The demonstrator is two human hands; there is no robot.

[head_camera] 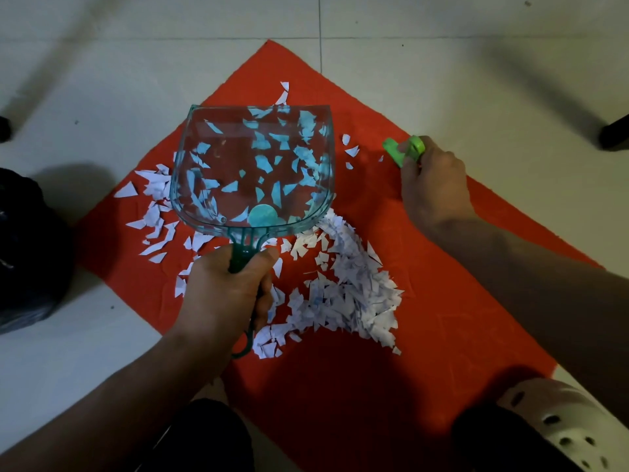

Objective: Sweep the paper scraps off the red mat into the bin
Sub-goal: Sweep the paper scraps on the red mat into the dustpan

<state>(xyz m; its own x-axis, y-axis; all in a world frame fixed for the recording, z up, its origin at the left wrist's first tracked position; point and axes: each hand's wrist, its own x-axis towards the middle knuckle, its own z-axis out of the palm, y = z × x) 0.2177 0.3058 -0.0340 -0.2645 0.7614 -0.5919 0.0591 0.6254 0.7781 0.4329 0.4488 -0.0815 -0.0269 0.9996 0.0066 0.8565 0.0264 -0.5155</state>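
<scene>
A red mat (442, 328) lies cornerwise on the tiled floor. White paper scraps (354, 294) are heaped in its middle, with more scattered to the left. My left hand (224, 287) grips the green handle of a clear teal dustpan (252, 168), held above the mat with scraps showing through its pan. My right hand (432, 185) rests at the mat's right side, closed on a small bright green brush handle (405, 149). The brush's bristles are hidden.
A black bin bag (27, 253) sits on the floor at the left edge, just off the mat. A dark furniture foot (612, 134) stands at the far right. My knee and a white perforated clog (558, 424) are at the bottom right.
</scene>
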